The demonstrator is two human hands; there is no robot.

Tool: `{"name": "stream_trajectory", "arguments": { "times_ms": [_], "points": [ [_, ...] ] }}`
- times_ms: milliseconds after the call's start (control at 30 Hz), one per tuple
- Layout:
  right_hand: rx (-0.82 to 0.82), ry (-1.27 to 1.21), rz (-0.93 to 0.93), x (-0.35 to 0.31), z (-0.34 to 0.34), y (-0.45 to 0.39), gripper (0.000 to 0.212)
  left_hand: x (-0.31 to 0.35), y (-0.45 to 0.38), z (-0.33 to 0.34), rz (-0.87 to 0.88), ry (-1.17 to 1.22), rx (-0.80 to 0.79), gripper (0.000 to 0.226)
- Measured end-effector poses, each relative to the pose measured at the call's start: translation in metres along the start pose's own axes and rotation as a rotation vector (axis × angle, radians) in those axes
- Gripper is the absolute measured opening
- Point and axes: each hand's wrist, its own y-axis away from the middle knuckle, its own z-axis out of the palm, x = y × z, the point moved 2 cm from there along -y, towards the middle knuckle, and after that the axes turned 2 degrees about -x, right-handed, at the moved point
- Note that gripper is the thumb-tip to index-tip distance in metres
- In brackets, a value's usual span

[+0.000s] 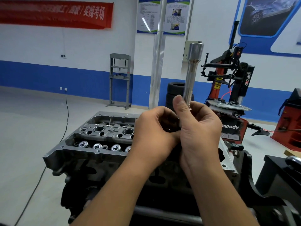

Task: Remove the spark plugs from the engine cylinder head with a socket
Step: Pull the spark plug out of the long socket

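Socket (192,74): long, silver, upright, held in the air above the cylinder head's right half, wide end up. Your right hand (197,129) pinches its lower end, thumb (179,103) pressed on the shaft, other fingers curled round behind. Your left hand (154,132) is curled at the socket's base on something dark; can't tell what, maybe a handle or a plug.

Cylinder head (101,137) sits on the stand below, top open, plug wells (99,128) visible along the middle, valve springs (84,144) along the near edge. No plugs can be made out in the wells.

Step looks like tool prep or clearing the socket, not loosening. The next move calls for turning the socket end down, lining it up straight over a well and lowering without scraping the wall.

Room: left half of the head is unobstructed, with bare floor beyond. On the right, the tyre machine (231,82) and red cabinet (288,124) stand near, so keep swings leftward.
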Motion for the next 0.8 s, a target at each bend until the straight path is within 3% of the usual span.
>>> {"name": "stream_trajectory", "arguments": {
  "times_ms": [100, 167, 400, 633, 800],
  "points": [
    [-0.002, 0.021, 0.017, 0.0011, -0.0016, -0.0009, 0.028, 0.0029, 0.0017, 0.0014, 0.020, 0.004, -0.097, 0.037],
    [-0.010, 0.039, 0.032, 0.0018, -0.0022, -0.0011, 0.036, 0.0049, 0.0025, 0.0017, 0.013, 0.020, -0.165, 0.041],
    [-0.016, -0.010, -0.019, -0.0034, 0.0009, 0.0016, 0.039, 0.0043, 0.0025, 0.0022, -0.021, -0.078, 0.041, 0.032],
    [0.055, 0.145, -0.100, -0.0011, -0.0035, 0.0032, 0.026, 0.0034, 0.0035, 0.0027, 0.025, -0.126, -0.007, 0.027],
    [0.091, 0.164, -0.130, -0.0011, -0.0033, 0.0019, 0.012, 0.0037, 0.0026, 0.0046, 0.017, -0.090, -0.144, 0.030]
  ]
}}
